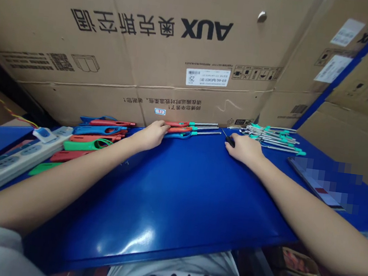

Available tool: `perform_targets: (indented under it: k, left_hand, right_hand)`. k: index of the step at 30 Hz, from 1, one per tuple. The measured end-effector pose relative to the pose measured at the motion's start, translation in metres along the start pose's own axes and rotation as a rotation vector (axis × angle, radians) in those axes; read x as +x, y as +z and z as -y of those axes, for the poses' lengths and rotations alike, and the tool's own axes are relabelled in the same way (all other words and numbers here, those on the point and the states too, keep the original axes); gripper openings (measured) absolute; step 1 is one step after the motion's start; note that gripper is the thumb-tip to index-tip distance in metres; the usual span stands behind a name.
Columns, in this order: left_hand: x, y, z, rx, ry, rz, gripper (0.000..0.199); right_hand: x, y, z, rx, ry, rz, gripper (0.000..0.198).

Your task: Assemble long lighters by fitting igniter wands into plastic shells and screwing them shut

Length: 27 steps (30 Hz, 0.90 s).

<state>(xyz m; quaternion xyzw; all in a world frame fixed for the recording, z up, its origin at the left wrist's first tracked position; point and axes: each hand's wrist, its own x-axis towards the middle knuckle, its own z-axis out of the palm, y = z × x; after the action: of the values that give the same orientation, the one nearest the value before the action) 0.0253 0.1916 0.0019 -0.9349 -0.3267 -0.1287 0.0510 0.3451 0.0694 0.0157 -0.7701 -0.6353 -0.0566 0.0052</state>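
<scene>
My left hand (152, 135) reaches to the back of the blue table, its fingers closed at the handle end of a small stack of long-nosed gas lighters (181, 130). They have red, orange and blue handles, turquoise collars and metal tubes pointing right. How many of them the fingers grip is hidden. A small screwdriver (229, 141) with a dark handle and thin shaft is in my right hand (245, 149), its tip pointing up and left. Just beyond that hand lies a loose heap of metal lighter tubes with turquoise ends (273, 137).
Lighter handles (99, 130) in red, blue and green lie at the left, beside a white power strip (17, 158). A phone-like flat device (319, 186) rests at the right. Cardboard (129, 59) walls the back. Below right stands a box of parts (302, 264).
</scene>
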Motion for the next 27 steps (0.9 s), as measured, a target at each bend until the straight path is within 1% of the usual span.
perform_targets:
  k: [7,14,18,24,27]
  left_hand:
    - [-0.003,-0.007,-0.001,0.038,0.007,-0.016,0.041]
    - [-0.010,-0.013,-0.023,0.148,-0.022,-0.074,0.044]
    - [-0.005,-0.010,-0.030,0.186,-0.007,-0.058,0.042]
    - [0.003,-0.002,-0.030,0.215,-0.017,-0.071,0.034]
    - [0.004,0.001,-0.030,0.228,-0.029,-0.083,0.035]
  right_hand:
    - [0.002,0.006,-0.001,0.026,-0.017,-0.029,0.041]
    - [0.011,0.017,-0.001,0.065,-0.022,-0.082,0.036]
    - [0.014,0.022,-0.001,0.099,-0.024,-0.110,0.038]
    - [0.017,0.025,-0.003,0.142,-0.030,-0.134,0.041]
    - [0.018,0.026,-0.004,0.162,-0.030,-0.137,0.041]
